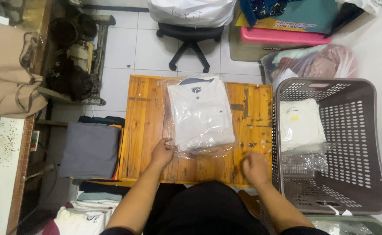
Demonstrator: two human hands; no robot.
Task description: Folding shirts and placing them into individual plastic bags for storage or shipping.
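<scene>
A folded white shirt in a clear plastic bag (200, 113) lies on a small orange wooden table (143, 130). My left hand (162, 152) pinches the bag's near left corner at its open end. My right hand (255, 168) is blurred, fingers curled, hovering over the table's near right corner and apart from the bag; nothing shows in it. To the right, a grey perforated laundry basket (360, 143) holds another bagged white shirt (300, 125).
A stack of folded grey and coloured cloth (90, 150) sits left of the table. A black office chair (190, 41) with a white bag stands behind it. More bagged clothes (308, 63) lie at the back right. Folded white garments (80, 219) rest on the floor at lower left.
</scene>
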